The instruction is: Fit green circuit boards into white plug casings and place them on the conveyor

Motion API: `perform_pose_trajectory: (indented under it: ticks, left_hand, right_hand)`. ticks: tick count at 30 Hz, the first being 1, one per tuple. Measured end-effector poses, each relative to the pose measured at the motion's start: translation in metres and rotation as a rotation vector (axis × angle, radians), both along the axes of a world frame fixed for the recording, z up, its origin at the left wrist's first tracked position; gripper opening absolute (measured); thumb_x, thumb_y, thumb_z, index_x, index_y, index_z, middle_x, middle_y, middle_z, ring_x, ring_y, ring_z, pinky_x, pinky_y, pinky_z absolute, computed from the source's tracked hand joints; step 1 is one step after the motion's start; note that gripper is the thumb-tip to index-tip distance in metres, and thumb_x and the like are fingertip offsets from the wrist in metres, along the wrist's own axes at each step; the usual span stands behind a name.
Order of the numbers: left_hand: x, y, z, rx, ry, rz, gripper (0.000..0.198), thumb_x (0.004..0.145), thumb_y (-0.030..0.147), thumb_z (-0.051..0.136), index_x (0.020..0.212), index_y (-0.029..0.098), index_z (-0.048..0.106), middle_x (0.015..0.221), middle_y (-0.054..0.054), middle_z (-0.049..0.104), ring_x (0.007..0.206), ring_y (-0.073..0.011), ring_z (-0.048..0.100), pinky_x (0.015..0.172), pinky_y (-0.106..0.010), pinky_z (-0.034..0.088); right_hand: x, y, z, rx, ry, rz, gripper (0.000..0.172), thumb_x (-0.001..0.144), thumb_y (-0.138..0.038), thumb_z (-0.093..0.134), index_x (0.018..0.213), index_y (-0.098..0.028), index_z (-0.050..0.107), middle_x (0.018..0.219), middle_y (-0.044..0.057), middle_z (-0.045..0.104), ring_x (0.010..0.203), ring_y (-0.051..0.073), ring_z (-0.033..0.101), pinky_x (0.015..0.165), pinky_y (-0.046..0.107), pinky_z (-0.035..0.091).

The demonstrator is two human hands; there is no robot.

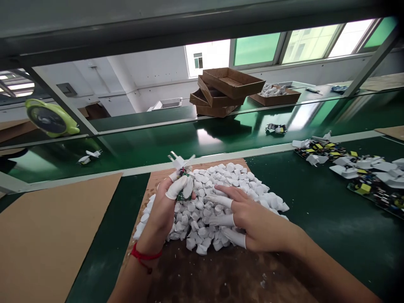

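Left hand (163, 209) pinches a plug (179, 162), right hand (254, 222) rests, fingers apart, on the pile (243, 179); print seems illegible.

A green-topped workbench (315, 227) carries a brown board (221, 273) heaped with a pile of small white plastic shells (240, 181), with a bare cardboard sheet (47, 235) lying flat just beside it to the left. At the bench's right edge, circuit boards (375, 189) with yellow components lie mixed among loose white housings (347, 170). Beyond a pale rail, a glossy green conveyor belt (158, 145) runs across the frame, bearing a few stray white pieces (90, 155) at left and a small dark-and-white cluster (276, 128) farther right.
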State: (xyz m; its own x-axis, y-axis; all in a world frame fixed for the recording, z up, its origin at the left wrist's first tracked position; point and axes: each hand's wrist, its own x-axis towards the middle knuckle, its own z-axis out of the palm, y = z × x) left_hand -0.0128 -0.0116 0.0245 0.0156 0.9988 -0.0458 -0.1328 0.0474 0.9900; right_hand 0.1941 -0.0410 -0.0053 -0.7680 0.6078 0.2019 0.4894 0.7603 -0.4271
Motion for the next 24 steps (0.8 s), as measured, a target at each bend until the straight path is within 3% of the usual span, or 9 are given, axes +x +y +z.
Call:
perform_pose_trajectory:
  ticks: [4, 12, 19, 24]
  left_hand:
    - [-0.001, 0.002, -0.002, -0.071, -0.076, 0.006, 0.029, 0.073, 0.044, 0.065, 0.079, 0.015, 0.062, 0.067, 0.0, 0.062, 0.054, -0.0127, 0.057, 0.051, -0.024, 0.04]
    - [0.0, 0.006, -0.006, -0.113, -0.175, 0.028, 0.029, 0.077, 0.043, 0.063, 0.084, 0.015, 0.061, 0.068, -0.001, 0.063, 0.054, -0.0124, 0.058, 0.047, -0.022, 0.04]
    - [0.004, 0.005, -0.004, -0.161, -0.227, -0.026, 0.028, 0.089, 0.041, 0.047, 0.088, 0.016, 0.059, 0.069, -0.002, 0.062, 0.054, -0.0134, 0.058, 0.048, -0.024, 0.042]
    - [0.003, 0.001, -0.007, -0.185, -0.27, -0.157, 0.029, 0.086, 0.044, 0.053, 0.094, 0.017, 0.06, 0.078, -0.004, 0.063, 0.067, -0.0172, 0.061, 0.057, -0.028, 0.048]
  right_hand:
    - [0.001, 0.003, -0.006, 0.014, -0.018, 0.054, 0.02, 0.083, -0.018, 0.057, 0.091, -0.023, 0.075, 0.1, 0.011, 0.069, 0.137, 0.031, 0.032, 0.108, 0.049, 0.029]
    - [-0.002, 0.006, -0.005, -0.043, 0.021, 0.083, 0.012, 0.083, -0.02, 0.058, 0.092, -0.018, 0.067, 0.109, 0.011, 0.066, 0.114, 0.027, 0.053, 0.095, 0.041, 0.042]
    - [0.015, 0.008, 0.004, -0.055, 0.028, 0.088, 0.042, 0.074, -0.01, 0.056, 0.113, -0.023, 0.065, 0.115, 0.01, 0.065, 0.125, 0.03, 0.045, 0.099, 0.044, 0.039]
    - [0.015, 0.005, 0.005, -0.066, -0.006, 0.076, 0.033, 0.074, -0.011, 0.06, 0.103, -0.023, 0.07, 0.105, 0.011, 0.069, 0.128, 0.031, 0.043, 0.1, 0.041, 0.038]
